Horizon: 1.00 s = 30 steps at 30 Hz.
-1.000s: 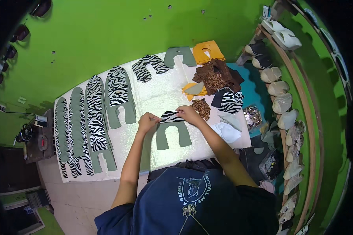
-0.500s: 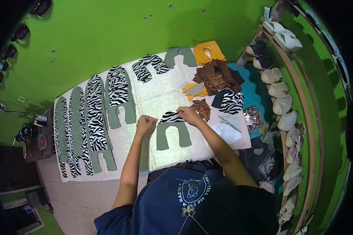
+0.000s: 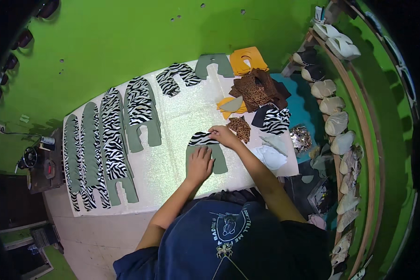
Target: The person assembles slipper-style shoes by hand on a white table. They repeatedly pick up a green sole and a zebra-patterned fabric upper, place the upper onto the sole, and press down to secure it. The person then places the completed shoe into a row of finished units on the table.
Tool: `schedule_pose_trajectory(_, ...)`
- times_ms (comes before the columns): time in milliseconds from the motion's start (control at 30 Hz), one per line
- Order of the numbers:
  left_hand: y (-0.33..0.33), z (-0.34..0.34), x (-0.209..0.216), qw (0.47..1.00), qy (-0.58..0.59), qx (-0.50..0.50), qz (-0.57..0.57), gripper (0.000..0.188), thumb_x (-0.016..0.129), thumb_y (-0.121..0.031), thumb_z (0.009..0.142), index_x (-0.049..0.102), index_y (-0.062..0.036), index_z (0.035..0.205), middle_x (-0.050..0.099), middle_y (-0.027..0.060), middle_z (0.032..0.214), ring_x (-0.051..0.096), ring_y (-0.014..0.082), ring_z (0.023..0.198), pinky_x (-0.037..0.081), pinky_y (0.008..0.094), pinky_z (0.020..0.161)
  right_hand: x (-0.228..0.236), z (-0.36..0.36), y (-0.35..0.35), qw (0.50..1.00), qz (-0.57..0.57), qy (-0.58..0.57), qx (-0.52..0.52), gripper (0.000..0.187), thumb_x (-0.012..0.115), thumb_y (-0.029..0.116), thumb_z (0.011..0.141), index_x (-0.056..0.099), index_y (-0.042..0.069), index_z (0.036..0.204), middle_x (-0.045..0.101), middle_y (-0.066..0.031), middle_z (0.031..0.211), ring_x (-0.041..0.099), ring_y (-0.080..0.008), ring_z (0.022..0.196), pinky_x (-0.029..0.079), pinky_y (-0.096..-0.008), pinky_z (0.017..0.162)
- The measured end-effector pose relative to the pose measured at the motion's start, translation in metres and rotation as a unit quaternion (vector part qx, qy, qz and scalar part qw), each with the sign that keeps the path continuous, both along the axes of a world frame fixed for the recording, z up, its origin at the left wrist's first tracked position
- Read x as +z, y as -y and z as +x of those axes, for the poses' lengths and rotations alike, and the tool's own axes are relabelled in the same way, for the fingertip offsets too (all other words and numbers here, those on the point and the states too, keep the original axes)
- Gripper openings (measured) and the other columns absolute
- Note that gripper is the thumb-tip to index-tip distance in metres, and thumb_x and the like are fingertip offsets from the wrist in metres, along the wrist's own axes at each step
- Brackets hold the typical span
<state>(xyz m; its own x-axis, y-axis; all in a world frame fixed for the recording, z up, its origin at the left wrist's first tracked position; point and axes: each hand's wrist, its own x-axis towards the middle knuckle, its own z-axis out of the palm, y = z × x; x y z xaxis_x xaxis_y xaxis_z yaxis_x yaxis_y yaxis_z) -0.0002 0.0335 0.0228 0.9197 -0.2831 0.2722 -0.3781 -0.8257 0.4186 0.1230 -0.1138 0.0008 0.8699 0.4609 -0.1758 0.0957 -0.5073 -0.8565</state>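
Observation:
In front of me on the table lies a grey-green U-shaped cut piece [image 3: 220,164], its two legs toward me. A curved zebra-print piece [image 3: 199,138] covers its far, rounded end. My left hand [image 3: 200,164] rests on the green piece, fingers stretched out flat, tips just below the zebra print's near edge; it hides the left leg and the gap. The fingers of my right hand [image 3: 222,135] are pinched together at the right end of the zebra-print piece. Close to the right hand lies a small pile of leopard-print pieces [image 3: 239,128].
Overlapping rows of green and zebra-print pieces [image 3: 113,135] fill the table's left side. At the back are a zebra-print U piece [image 3: 187,73], green pieces [image 3: 214,64] and a yellow stack [image 3: 247,60]. Brown leopard-print pieces [image 3: 256,91] and white pieces [image 3: 269,157] lie right, beside a shoe-last rack [image 3: 350,93].
My left hand has moved right, from beside the green piece onto it, and its fingers have flattened out. The right hand stays at the zebra-print piece's right end.

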Motion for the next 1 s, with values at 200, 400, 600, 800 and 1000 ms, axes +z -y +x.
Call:
schedule_pose_trajectory(200,0.001,-0.004,-0.01,1.0,-0.023,0.0,0.007,0.037,0.052,-0.02,0.081,0.05,-0.0043,0.114,0.049,0.0132,0.116,0.044,0.0303,0.108,0.035,0.0409,0.088,-0.006,-0.002,0.002,1.0,0.017,0.008,-0.013,0.029,0.067,0.019,0.071,0.061,0.001,0.093,0.06,-0.0092,0.073,0.056,-0.0152,0.066,0.045,-0.0273,0.063)
schedule_pose_trajectory(400,-0.001,-0.007,-0.015,1.0,0.003,0.002,0.026,0.039,0.052,-0.02,0.08,0.048,-0.0062,0.117,0.049,0.011,0.117,0.044,0.028,0.109,0.033,0.0405,0.09,-0.003,-0.002,-0.001,1.0,0.0,0.013,-0.017,0.028,0.067,0.02,0.071,0.061,0.002,0.092,0.061,-0.0104,0.075,0.058,-0.017,0.068,0.046,-0.0281,0.064)
schedule_pose_trajectory(600,-0.002,-0.008,-0.019,0.999,0.023,0.0,0.024,0.041,0.052,-0.021,0.08,0.048,-0.0075,0.118,0.048,0.0104,0.119,0.044,0.0279,0.109,0.033,0.0408,0.091,-0.002,-0.002,-0.002,1.0,-0.016,0.015,-0.018,0.028,0.067,0.02,0.071,0.061,0.003,0.092,0.062,-0.0096,0.075,0.059,-0.0169,0.069,0.046,-0.0285,0.064)
schedule_pose_trajectory(800,-0.001,-0.009,-0.02,0.999,0.026,0.01,0.038,0.042,0.052,-0.022,0.08,0.047,-0.0079,0.118,0.044,0.0105,0.126,0.044,0.0275,0.11,0.032,0.0414,0.091,0.004,-0.004,-0.003,0.999,-0.044,0.017,-0.016,0.026,0.066,0.021,0.072,0.061,0.005,0.092,0.062,-0.009,0.076,0.06,-0.0189,0.069,0.046,-0.03,0.063)
schedule_pose_trajectory(1000,0.001,-0.009,-0.024,0.997,0.034,0.012,0.073,0.042,0.05,-0.022,0.08,0.047,-0.0063,0.118,0.039,0.0111,0.131,0.042,0.0273,0.111,0.032,0.0417,0.091,0.014,-0.009,-0.004,0.994,-0.09,0.066,-0.006,0.025,0.063,0.022,0.074,0.061,0.007,0.093,0.063,-0.0091,0.079,0.061,-0.0233,0.074,0.045,-0.0331,0.066)
